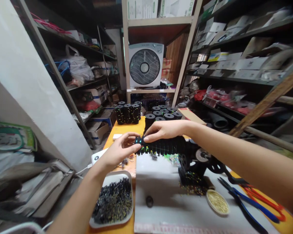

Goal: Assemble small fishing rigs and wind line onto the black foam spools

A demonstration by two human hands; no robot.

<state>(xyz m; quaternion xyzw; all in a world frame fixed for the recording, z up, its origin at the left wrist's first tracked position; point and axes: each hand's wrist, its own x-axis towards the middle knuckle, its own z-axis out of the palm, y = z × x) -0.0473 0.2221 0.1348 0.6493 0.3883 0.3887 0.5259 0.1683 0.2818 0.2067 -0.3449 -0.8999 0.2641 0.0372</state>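
A black ribbed foam roll (164,146) lies level on the shaft of a black winding machine (194,162). Thin line and small green, yellow and red bits show along it. My left hand (123,148) is closed around its left end, fingertips behind and thumb in front. From above, my right hand (161,130) grips the same end, its thumb pressed beside my left fingers. The tips of several fingers are hidden behind the roll. Below my left hand stands a white tray (131,208) of small black pieces with yellowish ends.
Black foam rolls (128,113) stand upright at the back, with more rolls (169,116) to their right. A small dish of gold-coloured bits (217,202), blue-handled pliers (244,203) and red-handled pliers (266,200) lie at right. A box fan (146,65) sits on the shelf ahead.
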